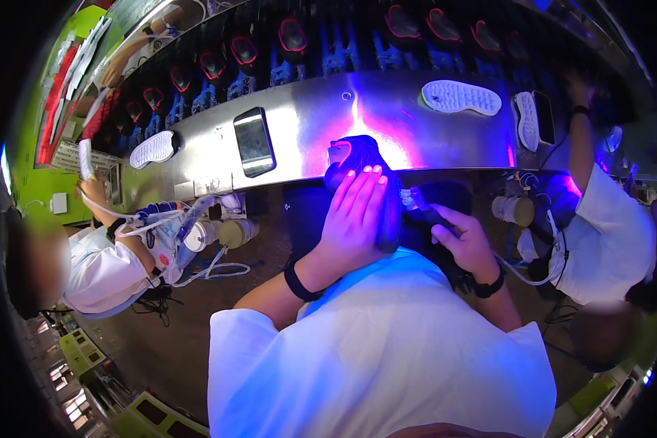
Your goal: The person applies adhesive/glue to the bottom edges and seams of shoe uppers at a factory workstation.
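Observation:
A dark shoe upper (369, 148) with a pinkish-red outline leans at the bench edge in front of me, lit strongly by blue-violet light. My left hand (354, 219) lies along its side, fingers long and close together, holding it; the thumb is hidden. Just right of the shoe, my right hand (460, 237) is closed round the dark handle of a small brush (417, 198). The brush's pale head is close to the shoe's side; whether it touches I cannot tell. A black band circles each of my wrists.
On the metal bench (306, 146) lie a phone (254, 141), a white sole (460, 97) and another white sole (153, 148). Behind runs a rack of dark shoe uppers (293, 35). Co-workers sit left (109, 266) and right (606, 233), with pale containers (513, 210) and hoses nearby.

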`<state>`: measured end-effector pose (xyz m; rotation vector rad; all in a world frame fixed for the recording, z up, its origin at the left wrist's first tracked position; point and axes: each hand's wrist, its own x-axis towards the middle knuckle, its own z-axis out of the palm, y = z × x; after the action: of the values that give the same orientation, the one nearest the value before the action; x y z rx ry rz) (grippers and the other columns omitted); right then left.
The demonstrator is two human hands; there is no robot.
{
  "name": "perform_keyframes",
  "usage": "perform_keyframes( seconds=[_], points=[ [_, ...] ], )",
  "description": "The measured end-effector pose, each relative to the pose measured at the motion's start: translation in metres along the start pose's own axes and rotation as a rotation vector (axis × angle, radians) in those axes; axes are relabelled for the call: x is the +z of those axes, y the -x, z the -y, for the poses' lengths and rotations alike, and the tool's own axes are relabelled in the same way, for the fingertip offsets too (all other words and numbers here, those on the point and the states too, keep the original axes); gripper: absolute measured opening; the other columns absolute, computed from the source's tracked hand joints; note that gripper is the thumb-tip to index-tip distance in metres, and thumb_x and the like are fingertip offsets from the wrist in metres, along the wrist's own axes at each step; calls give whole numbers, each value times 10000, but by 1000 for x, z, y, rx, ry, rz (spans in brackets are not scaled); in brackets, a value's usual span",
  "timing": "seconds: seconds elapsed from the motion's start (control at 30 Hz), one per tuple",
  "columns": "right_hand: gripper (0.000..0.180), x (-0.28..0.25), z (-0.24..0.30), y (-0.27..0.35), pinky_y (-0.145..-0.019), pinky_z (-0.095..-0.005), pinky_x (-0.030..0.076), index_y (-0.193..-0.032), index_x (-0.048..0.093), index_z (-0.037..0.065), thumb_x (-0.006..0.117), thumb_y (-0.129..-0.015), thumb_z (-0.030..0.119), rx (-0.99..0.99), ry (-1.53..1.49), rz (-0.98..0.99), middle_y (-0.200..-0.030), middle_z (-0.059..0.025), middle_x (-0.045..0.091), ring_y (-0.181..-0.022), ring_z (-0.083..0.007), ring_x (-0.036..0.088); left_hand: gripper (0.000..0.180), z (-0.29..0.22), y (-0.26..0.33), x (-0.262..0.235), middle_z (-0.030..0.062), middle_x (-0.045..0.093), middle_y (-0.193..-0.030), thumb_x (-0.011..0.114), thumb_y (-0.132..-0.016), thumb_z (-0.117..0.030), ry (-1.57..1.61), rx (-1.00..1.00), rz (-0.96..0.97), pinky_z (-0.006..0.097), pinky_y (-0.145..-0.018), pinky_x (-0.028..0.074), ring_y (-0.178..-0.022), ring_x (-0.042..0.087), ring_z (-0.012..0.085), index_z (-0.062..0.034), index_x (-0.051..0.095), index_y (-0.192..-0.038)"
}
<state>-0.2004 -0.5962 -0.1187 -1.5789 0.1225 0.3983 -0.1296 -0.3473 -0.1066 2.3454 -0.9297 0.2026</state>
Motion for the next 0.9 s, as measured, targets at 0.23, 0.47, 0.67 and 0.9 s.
perform_keyframes(
  seconds=[0.23,0.47,0.67,0.9],
  points=[
    [442,-6,-4,25,-730,-262,513,-1411,562,6,641,-985,90,75,-172,-3,-923,-16,659,-769,-85,599,853,-14,-27,7,286,530,-1405,808,-698,-245,-65,-40,-8,537,-1119,395,-1309,548,413,86,453,-1398],
    [440,-14,10,4,-715,-254,488,-1416,553,6,637,-1000,123,64,-40,-85,-874,3,633,-778,-81,590,837,-18,-31,11,272,549,-1399,794,-707,-257,-113,-21,-2,528,-1115,399,-1295,566,398,90,467,-1395],
    [437,-13,11,-6,-732,-258,497,-1406,565,13,643,-989,117,102,-91,7,-876,-5,635,-777,-83,593,729,-19,-26,13,296,558,-1364,729,-764,-207,-99,-72,-52,537,-1121,371,-1284,565,412,119,480,-1367],
    [436,-15,11,33,-749,-250,496,-1395,580,10,648,-971,87,103,-102,-25,-849,-11,643,-789,-87,609,812,-16,-43,14,273,587,-1339,791,-729,-298,-149,-55,-47,518,-1085,423,-1249,598,382,106,490,-1367]
  ],
)
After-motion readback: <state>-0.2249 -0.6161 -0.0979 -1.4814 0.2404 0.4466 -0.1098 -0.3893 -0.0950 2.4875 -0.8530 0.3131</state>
